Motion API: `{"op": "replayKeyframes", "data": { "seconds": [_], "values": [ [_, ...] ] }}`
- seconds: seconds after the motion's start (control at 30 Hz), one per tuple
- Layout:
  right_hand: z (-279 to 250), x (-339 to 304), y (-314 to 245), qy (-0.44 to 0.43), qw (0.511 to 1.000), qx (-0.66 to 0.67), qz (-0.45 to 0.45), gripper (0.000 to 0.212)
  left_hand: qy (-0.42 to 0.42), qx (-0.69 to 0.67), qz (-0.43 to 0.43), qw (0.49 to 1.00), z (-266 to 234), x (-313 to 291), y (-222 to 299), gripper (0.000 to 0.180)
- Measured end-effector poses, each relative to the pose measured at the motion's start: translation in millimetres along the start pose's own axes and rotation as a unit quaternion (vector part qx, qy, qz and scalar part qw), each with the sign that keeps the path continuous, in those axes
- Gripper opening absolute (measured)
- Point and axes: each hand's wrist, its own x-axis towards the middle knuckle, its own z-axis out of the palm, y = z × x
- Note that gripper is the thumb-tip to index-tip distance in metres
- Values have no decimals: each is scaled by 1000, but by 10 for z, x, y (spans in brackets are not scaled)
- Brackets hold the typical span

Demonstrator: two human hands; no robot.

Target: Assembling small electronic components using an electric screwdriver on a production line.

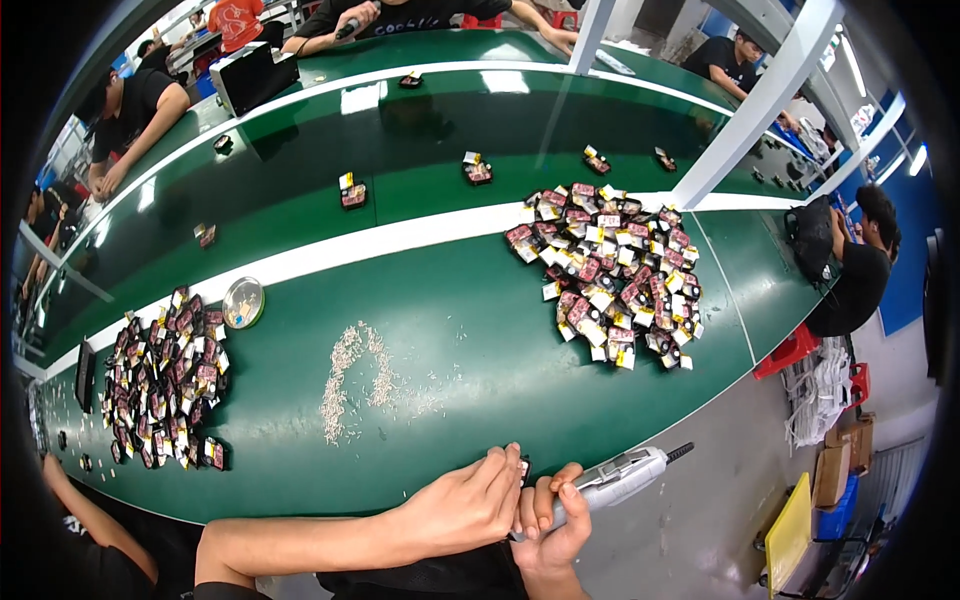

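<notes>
Near the table's front edge my two hands meet. My right hand [556,525] is wrapped around a grey electric screwdriver [615,478], whose ribbed cable end points to the right. Its tip side is mostly hidden by my hands. My left hand [470,505] has its fingers pinched together at a small black part [525,468], only a bit of which shows beside the fingertips. Ahead of my hands, small pale pieces that look like screws [350,375] lie spread on the green table [460,290].
Piles of small black-and-pink devices with white-and-yellow tags stand at right [625,275] and left [165,385]. A round clear dish [243,302] sits by the left pile. More devices [353,192] lie on the green belt [420,140] beyond a white rail. Other people work around; a slanted white post [755,105] rises at right.
</notes>
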Motion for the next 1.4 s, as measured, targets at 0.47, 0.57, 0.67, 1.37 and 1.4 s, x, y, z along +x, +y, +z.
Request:
{"op": "replayKeyframes", "data": {
  "seconds": [0.47, 0.57, 0.67, 1.37, 1.4],
  "values": [
    [78, 699, -795, -317, 926, -118, -166, 32, 17, -34, 4, 999, 210, -89, -73, 38],
    [132, 724, -704, -294, 930, -138, -172, 31, -1, -19, 6, 1000, 199, -87, -39, 36],
    [122, 737, -651, -281, 928, -162, -184, 31, 3, -15, 7, 1000, 220, -108, -9, 36],
    [306, 734, -545, -285, 941, -170, -69, 15, -33, 30, 39, 998, -25, -40, -108, 38],
    [321, 691, -556, -295, 937, -177, -64, 16, -34, 30, 42, 998, -55, -55, -82, 38]
  ]
}}
